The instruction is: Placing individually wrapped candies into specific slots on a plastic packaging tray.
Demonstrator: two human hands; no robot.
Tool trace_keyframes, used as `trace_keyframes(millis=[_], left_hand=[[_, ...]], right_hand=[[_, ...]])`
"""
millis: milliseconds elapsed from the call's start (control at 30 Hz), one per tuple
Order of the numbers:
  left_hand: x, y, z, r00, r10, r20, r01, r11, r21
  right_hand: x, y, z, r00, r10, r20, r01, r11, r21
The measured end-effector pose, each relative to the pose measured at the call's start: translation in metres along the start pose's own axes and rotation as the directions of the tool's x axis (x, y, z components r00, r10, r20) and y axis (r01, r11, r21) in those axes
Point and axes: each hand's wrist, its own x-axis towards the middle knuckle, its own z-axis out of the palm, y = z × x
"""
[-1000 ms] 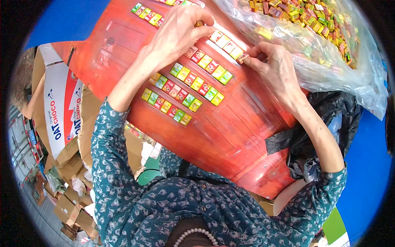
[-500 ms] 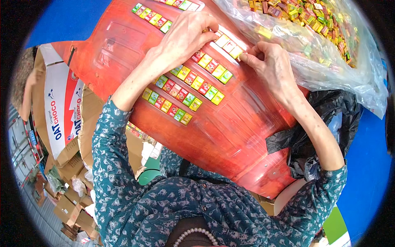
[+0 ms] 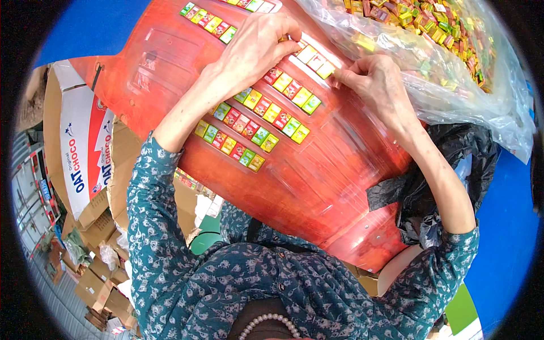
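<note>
A red moulded board (image 3: 317, 181) with long recessed slots lies before me. Several slots hold rows of small wrapped blocks (image 3: 269, 110) in red, yellow and green, looking like wrapped sweets. My left hand (image 3: 255, 45) reaches over the board, thumb and forefinger pinched at the left end of the topmost nearby row (image 3: 314, 60). At that row's right end, my right hand (image 3: 377, 82) has its thumb and fingers closed together. Whatever either hand pinches is hidden by the fingers. Another row (image 3: 208, 22) lies farther left, beyond my left hand.
A clear plastic bag (image 3: 391, 51) with a heap of loose wrapped blocks (image 3: 430, 22) stands at the back right. Black plastic (image 3: 447, 164) bunches beside the board's right end. Cardboard boxes (image 3: 90, 136) stand on the left. A blue surface (image 3: 504, 226) extends at the right.
My right hand has shifted very slightly up and right at the row's end. The left hand stays at the other end, nearly still.
</note>
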Motion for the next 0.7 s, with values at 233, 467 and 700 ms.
trace_keyframes(millis=[233, 467, 700], left_hand=[[0.001, -0.003, 0.0, 0.986, 0.146, -0.082, -0.124, 0.966, 0.228], [0.003, -0.009, 0.002, 0.979, 0.134, -0.153, -0.075, 0.937, 0.341], [0.005, 0.005, -0.002, 0.993, -0.069, -0.099, 0.054, 0.988, -0.143]], right_hand=[[-0.006, -0.002, -0.003, 0.989, 0.142, 0.041, -0.147, 0.977, 0.153], [-0.005, -0.003, 0.003, 0.996, -0.055, -0.069, 0.052, 0.998, -0.039], [-0.001, 0.004, 0.006, 0.998, 0.046, -0.053, -0.039, 0.992, 0.123]])
